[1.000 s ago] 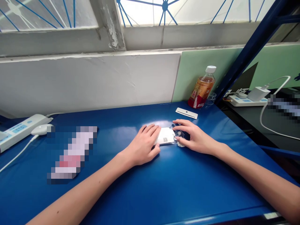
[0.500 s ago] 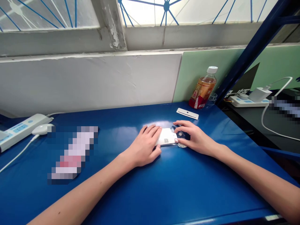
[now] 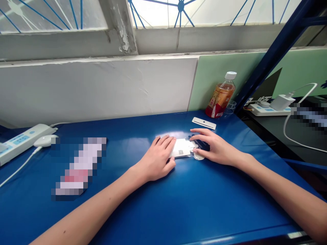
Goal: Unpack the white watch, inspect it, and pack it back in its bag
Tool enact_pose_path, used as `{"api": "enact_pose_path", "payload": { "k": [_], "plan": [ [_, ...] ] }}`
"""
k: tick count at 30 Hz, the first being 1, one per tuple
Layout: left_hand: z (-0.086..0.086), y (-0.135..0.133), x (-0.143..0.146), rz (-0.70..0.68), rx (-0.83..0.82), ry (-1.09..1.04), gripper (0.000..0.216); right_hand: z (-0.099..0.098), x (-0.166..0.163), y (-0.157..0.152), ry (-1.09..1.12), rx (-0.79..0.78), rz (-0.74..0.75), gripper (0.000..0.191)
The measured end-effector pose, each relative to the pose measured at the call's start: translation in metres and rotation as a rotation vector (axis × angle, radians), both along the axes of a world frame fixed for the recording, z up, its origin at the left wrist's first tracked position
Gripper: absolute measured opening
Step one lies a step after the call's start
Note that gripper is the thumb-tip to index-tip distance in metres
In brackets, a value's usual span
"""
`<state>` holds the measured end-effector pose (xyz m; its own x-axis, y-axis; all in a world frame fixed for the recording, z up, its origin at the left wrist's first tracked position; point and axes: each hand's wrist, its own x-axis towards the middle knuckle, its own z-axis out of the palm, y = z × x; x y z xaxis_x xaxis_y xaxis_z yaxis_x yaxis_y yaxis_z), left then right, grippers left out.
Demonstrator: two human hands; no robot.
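Note:
A flat white card (image 3: 181, 146) with a small printed square code lies on the blue tabletop, with what looks like clear plastic showing along its edge. My left hand (image 3: 160, 158) rests flat over the card's left end, fingers stretched out and holding it down. Beyond its right end, my right hand (image 3: 214, 146) hovers low with thumb and fingers apart. The thumb tip is at a white scalloped piece (image 3: 198, 157) protruding from that end. Whether the thumb presses on it I cannot tell.
Behind the hands lies a white slotted strip (image 3: 203, 123), near a drink bottle (image 3: 220, 97) with a white cap. A blurred-out flat object (image 3: 81, 166) and a white power strip (image 3: 24, 141) are on the left. A blue slanted post (image 3: 272, 54) rises at the right.
My right hand has shifted slightly right and up, its fingers opening a little, and more of the white scalloped piece shows by the thumb. My left hand has stayed on the card.

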<state>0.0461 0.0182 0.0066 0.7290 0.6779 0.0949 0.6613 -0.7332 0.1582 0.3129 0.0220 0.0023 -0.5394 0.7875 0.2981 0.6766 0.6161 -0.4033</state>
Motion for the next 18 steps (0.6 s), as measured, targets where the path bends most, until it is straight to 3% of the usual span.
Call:
{"api": "enact_pose_path", "payload": {
  "k": [4, 10, 18],
  "plan": [
    [0.000, 0.000, 0.001, 0.001, -0.005, -0.004, 0.057, -0.008, -0.005, -0.001, 0.028, -0.037, -0.002, 0.038],
    [0.000, 0.000, 0.001, 0.012, -0.011, -0.008, 0.058, -0.013, -0.009, -0.001, 0.037, -0.019, -0.034, 0.031],
    [0.000, 0.000, 0.002, 0.035, -0.014, -0.008, 0.056, 0.003, -0.002, -0.002, -0.143, 0.109, 0.001, 0.028]
  ]
}}
